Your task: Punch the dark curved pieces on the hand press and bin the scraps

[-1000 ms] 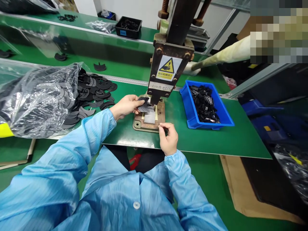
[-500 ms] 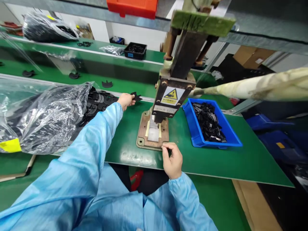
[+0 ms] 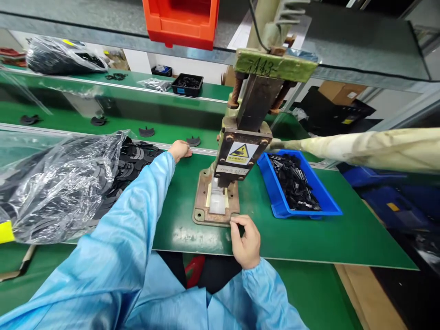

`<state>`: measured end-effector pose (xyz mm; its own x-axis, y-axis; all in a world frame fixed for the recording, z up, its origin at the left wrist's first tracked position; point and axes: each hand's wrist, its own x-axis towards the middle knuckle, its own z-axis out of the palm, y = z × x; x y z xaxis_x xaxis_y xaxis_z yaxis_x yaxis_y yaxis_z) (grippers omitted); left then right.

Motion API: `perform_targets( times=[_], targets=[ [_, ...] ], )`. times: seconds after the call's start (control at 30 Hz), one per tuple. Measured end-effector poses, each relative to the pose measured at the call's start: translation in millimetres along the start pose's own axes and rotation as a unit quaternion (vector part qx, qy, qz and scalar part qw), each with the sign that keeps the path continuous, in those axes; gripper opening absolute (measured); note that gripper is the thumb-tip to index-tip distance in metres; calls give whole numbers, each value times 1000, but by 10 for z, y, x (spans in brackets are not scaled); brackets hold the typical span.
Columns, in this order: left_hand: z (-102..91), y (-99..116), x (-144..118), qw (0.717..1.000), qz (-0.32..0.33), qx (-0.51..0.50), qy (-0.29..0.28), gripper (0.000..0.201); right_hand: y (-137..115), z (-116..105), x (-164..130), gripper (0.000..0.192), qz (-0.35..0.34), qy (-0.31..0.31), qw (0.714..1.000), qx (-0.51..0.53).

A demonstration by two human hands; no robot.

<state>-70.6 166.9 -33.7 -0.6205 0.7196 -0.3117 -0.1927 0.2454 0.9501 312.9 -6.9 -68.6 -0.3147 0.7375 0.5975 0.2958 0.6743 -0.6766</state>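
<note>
My left hand (image 3: pixel 180 150) is stretched out at the belt's near rail with fingers extended and nothing seen in it. Just beyond its fingertips a black curved plastic part (image 3: pixel 193 141) lies on the green belt (image 3: pixel 120 136). My right hand (image 3: pixel 246 240) rests by the front right corner of the press base (image 3: pixel 199 215). Its thumb and forefinger are pinched together; anything between them is too small to make out. Over the base stands the press head (image 3: pixel 240 156), with a warning label. The metal fixture (image 3: pixel 217 200) beneath shows no black part.
Left of the press lies a clear plastic bag (image 3: pixel 68 183) of black curved parts. A blue bin (image 3: pixel 326 197) of small black pieces stands on the right. A pale wrapped bar (image 3: pixel 360 149) crosses above it. An orange bin (image 3: pixel 180 23) sits on the overhead shelf.
The black curved part was in my left hand and now lies on the belt, released. My left hand has drawn back slightly. The view has tilted upward; my right hand stays at the base.
</note>
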Motion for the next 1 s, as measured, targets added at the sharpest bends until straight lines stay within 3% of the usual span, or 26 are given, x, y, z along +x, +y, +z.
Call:
perform_targets(
  times=[0.13,0.27,0.4,0.5,0.6,0.67,0.83,1.0],
  targets=[
    [-113,-36,-462,998,26,34,-54,14,-48,29,-3,11,-1,1,1000,-1],
    [-257,-328,-1091,983,76,92,-139,27,-143,-83,22,14,9,-22,999,-27],
    [-523,-794,-1701,959,91,159,-217,59,-37,-571,302,18,46,-33,993,-104],
    [-690,-1055,-2005,938,156,213,-223,64,285,-1116,726,24,104,-13,974,-200],
    [-753,-1170,-2124,911,254,247,-210,57,681,-1550,1156,24,169,-40,939,-297],
    [-748,-1199,-2129,895,290,265,-210,54,889,-1684,1346,27,203,-95,913,-340],
    [-720,-1235,-2088,880,319,273,-221,49,1126,-1599,1481,41,247,-197,868,-384],
    [-723,-1217,-2119,881,329,258,-219,49,1110,-1559,1515,41,244,-175,879,-369]
  ],
)
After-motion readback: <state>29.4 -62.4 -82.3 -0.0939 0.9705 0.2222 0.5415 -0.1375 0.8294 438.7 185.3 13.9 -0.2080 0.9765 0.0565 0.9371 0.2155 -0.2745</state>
